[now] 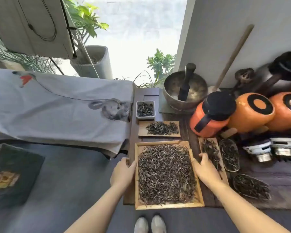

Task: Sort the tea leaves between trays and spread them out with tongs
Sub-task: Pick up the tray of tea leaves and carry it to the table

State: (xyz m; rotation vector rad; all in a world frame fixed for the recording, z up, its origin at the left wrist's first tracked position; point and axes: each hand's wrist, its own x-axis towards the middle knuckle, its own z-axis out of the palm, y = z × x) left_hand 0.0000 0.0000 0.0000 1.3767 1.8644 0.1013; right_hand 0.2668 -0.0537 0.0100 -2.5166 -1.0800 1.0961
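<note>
Where hands [165,170] grip tray [168,206] edges, floor beside

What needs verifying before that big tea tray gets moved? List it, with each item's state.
1. Left hand grips the big wooden tray at its left rim: ok.
2. Right hand grips its right rim: ok.
3. Tea leaves lie inside the rim: ok.
4. Small wooden tray just beyond stands apart: ok.
5. Narrow tray beside the right hand leaves room: cannot tell.
6. Tongs within reach: cannot tell, none visible.
</note>
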